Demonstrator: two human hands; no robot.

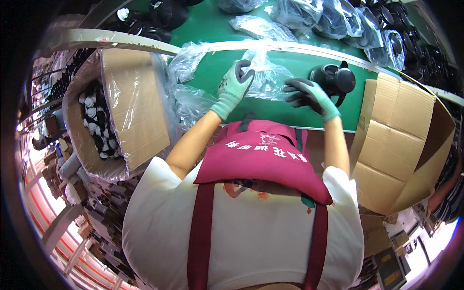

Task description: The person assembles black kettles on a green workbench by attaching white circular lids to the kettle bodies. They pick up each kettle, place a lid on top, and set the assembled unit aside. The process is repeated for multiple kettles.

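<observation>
A clear plastic bag lies spread on the green conveyor surface in front of me. My left hand, in a light green glove with dark grey fingers, is at the bag's left edge. Its fingers are curled in, closed on the thin film. Over the bag's right side is my right hand, gloved alike. Its fingers are loosely stretched toward the bag and slightly apart, with nothing plainly held. Just beyond that hand, a black jug with a round lid and a handle rests on the surface, apart from the fingers.
More crumpled clear bags lie to the left. A plastic-lined carton there holds several black and white parts. An open cardboard box stands at the right. Behind a white rail are bagged black jugs.
</observation>
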